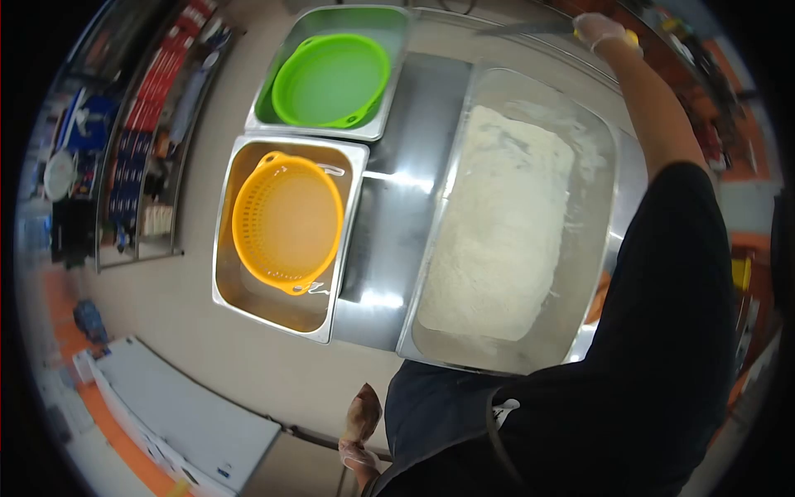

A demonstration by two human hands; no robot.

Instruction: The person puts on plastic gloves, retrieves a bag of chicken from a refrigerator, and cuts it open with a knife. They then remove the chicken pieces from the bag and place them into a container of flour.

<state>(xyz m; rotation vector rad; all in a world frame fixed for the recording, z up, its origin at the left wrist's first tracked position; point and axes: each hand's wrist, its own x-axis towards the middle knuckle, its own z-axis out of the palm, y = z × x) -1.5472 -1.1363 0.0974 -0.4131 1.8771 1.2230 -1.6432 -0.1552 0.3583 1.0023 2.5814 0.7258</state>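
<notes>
My right hand (pixel 602 31), in a clear glove, is raised at the top right and closed round the yellow handle of a knife (pixel 530 29). Its long blade points left, past the far end of a steel pan (pixel 592 240) holding a mound of pale flour (pixel 505 224). Low in the view, beside the dark apron, my left hand (pixel 362 422) hangs away from the pans. It looks brownish and wet, with a gloved cuff at the wrist. Whether its fingers grip anything cannot be made out.
An orange colander (pixel 287 222) sits in cloudy liquid in a steel pan (pixel 225 257). Beyond it, a green colander (pixel 331 80) sits in another pan (pixel 397 58). A shelf rack (pixel 116 182) stands left; a white chest (pixel 182 406) is at the lower left.
</notes>
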